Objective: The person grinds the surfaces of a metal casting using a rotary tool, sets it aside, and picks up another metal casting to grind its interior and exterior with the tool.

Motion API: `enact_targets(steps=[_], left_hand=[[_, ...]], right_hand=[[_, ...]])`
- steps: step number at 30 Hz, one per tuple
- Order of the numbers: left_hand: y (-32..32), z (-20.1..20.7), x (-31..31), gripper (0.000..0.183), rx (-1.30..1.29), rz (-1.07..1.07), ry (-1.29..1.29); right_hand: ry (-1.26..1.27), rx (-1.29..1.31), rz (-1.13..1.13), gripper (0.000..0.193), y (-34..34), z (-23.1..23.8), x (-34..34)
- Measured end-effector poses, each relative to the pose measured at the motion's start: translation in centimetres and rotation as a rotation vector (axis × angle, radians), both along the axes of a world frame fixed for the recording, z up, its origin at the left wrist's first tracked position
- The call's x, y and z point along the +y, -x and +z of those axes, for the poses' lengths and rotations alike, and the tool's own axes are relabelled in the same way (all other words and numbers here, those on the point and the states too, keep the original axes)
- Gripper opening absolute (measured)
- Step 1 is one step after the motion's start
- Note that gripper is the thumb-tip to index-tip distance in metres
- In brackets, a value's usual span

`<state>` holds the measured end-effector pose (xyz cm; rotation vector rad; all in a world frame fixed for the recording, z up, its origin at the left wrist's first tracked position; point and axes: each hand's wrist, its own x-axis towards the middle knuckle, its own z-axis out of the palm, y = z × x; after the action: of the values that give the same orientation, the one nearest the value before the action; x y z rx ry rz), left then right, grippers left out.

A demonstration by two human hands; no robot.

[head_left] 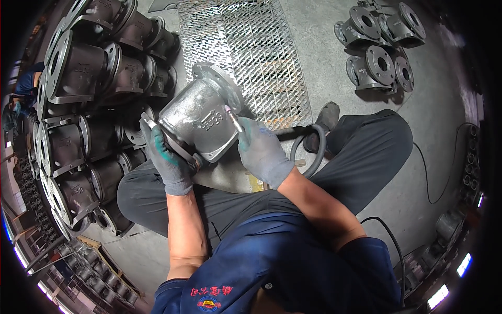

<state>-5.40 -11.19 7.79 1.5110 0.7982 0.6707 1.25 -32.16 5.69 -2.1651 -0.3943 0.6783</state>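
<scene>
A grey cast-metal valve body point(196, 118) with flanged ends is tilted in front of me, near my lap. My left hand point(168, 163), in a grey and green work glove, is closed on the flange at its near left end. In my gloved right hand point(265, 152) is a slim die grinder point(235, 121). Its small pinkish tip meets or nearly touches the casting beside the far flange; exact contact I cannot tell. A thick dark hose point(317, 157) loops beside my right hand, its joint with the tool hidden.
Similar castings point(78, 78) are stacked high close on my left. Several more valve bodies point(371, 68) sit on the floor at far right. A patterned metal plate point(256, 57) lies ahead. My crossed legs point(366, 152) flank the work, and a thin black cable point(430, 188) runs along the right.
</scene>
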Motion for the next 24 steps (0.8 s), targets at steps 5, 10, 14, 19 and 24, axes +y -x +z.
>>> enact_targets(steps=[5, 10, 14, 19, 24], left_hand=[[1.2, -2.5, 1.4, 0.063, 0.065, -0.027, -0.178], [1.4, -2.5, 1.5, 0.068, 0.088, -0.085, -0.239], [0.5, -0.6, 0.2, 0.067, 0.010, -0.011, -0.018], [0.9, -1.8, 1.1, 0.067, 0.103, -0.009, -0.084], [1.0, -2.0, 1.3, 0.062, 0.084, -0.065, -0.152]], right_hand=[[-0.032, -0.014, 0.009, 0.047, 0.8, 0.1, 0.2], [-0.093, -0.090, 0.024, 0.053, 1.6, -0.5, 0.1], [-0.077, -0.163, 0.033, 0.050, 0.8, -0.6, 0.9], [-0.130, -0.250, 0.013, 0.045, -0.7, -1.3, 1.1], [-0.122, -0.241, 0.003, 0.046, -1.2, -1.2, 2.0]])
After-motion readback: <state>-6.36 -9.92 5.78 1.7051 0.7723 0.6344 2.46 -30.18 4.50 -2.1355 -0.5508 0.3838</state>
